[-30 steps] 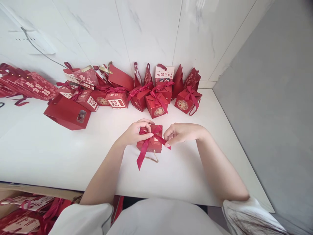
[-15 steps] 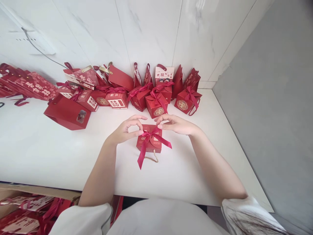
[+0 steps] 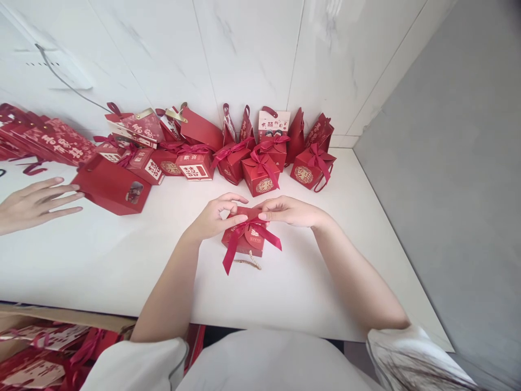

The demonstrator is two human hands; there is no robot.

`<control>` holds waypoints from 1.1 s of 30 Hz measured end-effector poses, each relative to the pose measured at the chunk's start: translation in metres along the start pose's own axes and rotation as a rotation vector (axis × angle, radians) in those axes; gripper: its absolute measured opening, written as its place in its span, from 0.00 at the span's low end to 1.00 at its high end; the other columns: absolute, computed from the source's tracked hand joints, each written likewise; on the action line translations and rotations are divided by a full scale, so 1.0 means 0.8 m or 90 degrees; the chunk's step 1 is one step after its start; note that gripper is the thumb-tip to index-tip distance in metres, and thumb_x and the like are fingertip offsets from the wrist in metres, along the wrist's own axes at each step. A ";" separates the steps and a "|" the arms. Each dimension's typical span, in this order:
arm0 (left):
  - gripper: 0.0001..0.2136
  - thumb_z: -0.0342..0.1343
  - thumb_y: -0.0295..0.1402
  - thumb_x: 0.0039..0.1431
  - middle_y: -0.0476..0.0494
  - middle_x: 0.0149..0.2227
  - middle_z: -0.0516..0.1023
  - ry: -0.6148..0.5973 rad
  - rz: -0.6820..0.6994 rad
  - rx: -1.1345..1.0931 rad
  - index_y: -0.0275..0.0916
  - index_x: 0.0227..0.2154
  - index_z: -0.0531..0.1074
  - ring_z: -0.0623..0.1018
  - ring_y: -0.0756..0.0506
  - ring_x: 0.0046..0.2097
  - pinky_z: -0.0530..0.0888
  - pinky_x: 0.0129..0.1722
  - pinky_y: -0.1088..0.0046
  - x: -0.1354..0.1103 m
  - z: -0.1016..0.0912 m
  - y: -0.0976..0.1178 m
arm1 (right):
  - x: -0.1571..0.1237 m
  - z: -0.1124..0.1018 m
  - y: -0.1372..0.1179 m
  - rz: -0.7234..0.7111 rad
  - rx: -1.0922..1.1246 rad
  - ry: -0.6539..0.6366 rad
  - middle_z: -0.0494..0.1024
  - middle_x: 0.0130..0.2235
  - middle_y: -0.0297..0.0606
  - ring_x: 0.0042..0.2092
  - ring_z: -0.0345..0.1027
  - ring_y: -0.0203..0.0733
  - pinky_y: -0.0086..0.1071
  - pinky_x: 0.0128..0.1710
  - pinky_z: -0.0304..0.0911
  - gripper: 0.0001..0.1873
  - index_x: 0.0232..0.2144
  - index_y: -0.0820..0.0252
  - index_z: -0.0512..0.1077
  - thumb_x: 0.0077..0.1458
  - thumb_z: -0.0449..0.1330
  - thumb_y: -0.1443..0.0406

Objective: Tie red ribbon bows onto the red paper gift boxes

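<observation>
A small red gift box (image 3: 257, 245) with gold print rests on the white table in front of me. A dark pink ribbon (image 3: 231, 251) is tied in a bow across its top, and the two tails hang over the near side. My left hand (image 3: 214, 218) pinches the bow's left side with thumb and curled fingers. On the other side, my right hand (image 3: 291, 210) has its thumb and fingers closed on the bow's right part. The fingers partly cover the loops. A twisted cord handle (image 3: 249, 265) lies at the box's near edge.
Another person's hand (image 3: 38, 203) reaches in from the left, fingers at a red house-shaped box (image 3: 108, 187). Several red boxes with bows (image 3: 260, 176) line the wall. Flat red bags (image 3: 52, 142) lean at far left. An open carton (image 3: 44, 358) of red packaging sits below the table's front edge.
Another person's hand has come in at the left, by the house-shaped box. My hands have closed in on the bow, and the gift box has shifted slightly left.
</observation>
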State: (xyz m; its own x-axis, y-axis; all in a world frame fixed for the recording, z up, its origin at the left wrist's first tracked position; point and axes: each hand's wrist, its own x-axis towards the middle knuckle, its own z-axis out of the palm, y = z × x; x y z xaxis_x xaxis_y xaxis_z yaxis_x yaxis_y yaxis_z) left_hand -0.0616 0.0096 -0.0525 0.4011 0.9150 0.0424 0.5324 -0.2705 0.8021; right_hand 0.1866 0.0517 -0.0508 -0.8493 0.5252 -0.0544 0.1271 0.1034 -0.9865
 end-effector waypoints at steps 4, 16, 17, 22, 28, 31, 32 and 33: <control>0.21 0.62 0.45 0.54 0.44 0.54 0.73 -0.007 -0.007 0.016 0.38 0.16 0.61 0.73 0.40 0.54 0.66 0.57 0.59 -0.001 0.000 -0.001 | 0.000 0.002 -0.002 0.015 -0.021 -0.004 0.63 0.25 0.28 0.28 0.53 0.32 0.31 0.30 0.50 0.22 0.21 0.59 0.65 0.57 0.60 0.50; 0.22 0.62 0.46 0.53 0.42 0.55 0.70 -0.067 -0.136 -0.102 0.36 0.17 0.62 0.76 0.42 0.47 0.71 0.51 0.61 0.000 0.006 0.004 | 0.004 0.003 0.005 0.079 -0.052 0.050 0.71 0.28 0.32 0.31 0.61 0.38 0.33 0.31 0.55 0.20 0.27 0.57 0.75 0.54 0.61 0.47; 0.21 0.61 0.46 0.53 0.42 0.54 0.70 -0.069 -0.139 -0.105 0.37 0.17 0.63 0.76 0.42 0.46 0.71 0.51 0.60 0.000 0.007 0.005 | 0.004 0.003 0.004 0.081 -0.056 0.052 0.71 0.28 0.32 0.31 0.61 0.37 0.33 0.31 0.55 0.20 0.27 0.57 0.74 0.54 0.61 0.47; 0.17 0.61 0.43 0.53 0.44 0.55 0.70 -0.034 -0.142 -0.065 0.37 0.19 0.65 0.76 0.41 0.48 0.72 0.50 0.59 -0.002 0.013 0.009 | 0.005 0.009 0.002 0.049 -0.065 0.078 0.71 0.29 0.32 0.31 0.60 0.36 0.33 0.31 0.56 0.21 0.25 0.58 0.71 0.55 0.60 0.47; 0.21 0.61 0.46 0.53 0.44 0.53 0.72 -0.009 -0.120 -0.111 0.37 0.17 0.61 0.76 0.41 0.49 0.70 0.54 0.58 0.003 0.022 0.009 | 0.009 0.013 -0.002 -0.025 -0.050 0.082 0.73 0.33 0.35 0.37 0.63 0.41 0.35 0.37 0.60 0.23 0.25 0.57 0.70 0.57 0.58 0.45; 0.25 0.61 0.46 0.53 0.43 0.52 0.73 -0.018 -0.127 -0.155 0.37 0.16 0.54 0.76 0.41 0.47 0.71 0.51 0.58 0.006 0.024 0.005 | 0.011 0.011 0.001 0.000 -0.044 0.088 0.75 0.36 0.36 0.41 0.65 0.43 0.36 0.40 0.61 0.22 0.25 0.57 0.71 0.56 0.59 0.45; 0.26 0.62 0.46 0.52 0.43 0.53 0.72 -0.026 -0.130 -0.162 0.37 0.16 0.53 0.76 0.41 0.46 0.71 0.50 0.58 0.006 0.024 0.004 | 0.011 0.010 0.003 0.009 -0.039 0.091 0.75 0.39 0.36 0.42 0.66 0.43 0.37 0.42 0.62 0.22 0.25 0.57 0.72 0.56 0.59 0.45; 0.26 0.62 0.46 0.52 0.42 0.54 0.72 -0.034 -0.132 -0.166 0.37 0.16 0.52 0.76 0.41 0.46 0.72 0.48 0.58 0.006 0.023 0.003 | 0.011 0.009 0.005 0.015 -0.034 0.096 0.75 0.41 0.36 0.44 0.66 0.44 0.37 0.44 0.62 0.22 0.25 0.57 0.73 0.56 0.59 0.46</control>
State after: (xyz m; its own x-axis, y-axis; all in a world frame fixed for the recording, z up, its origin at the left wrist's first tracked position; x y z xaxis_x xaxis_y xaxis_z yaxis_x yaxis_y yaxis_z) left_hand -0.0446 0.0079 -0.0614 0.3468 0.9235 -0.1637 0.4005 0.0119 0.9162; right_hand 0.1758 0.0509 -0.0565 -0.7598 0.6482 -0.0499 0.1768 0.1321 -0.9753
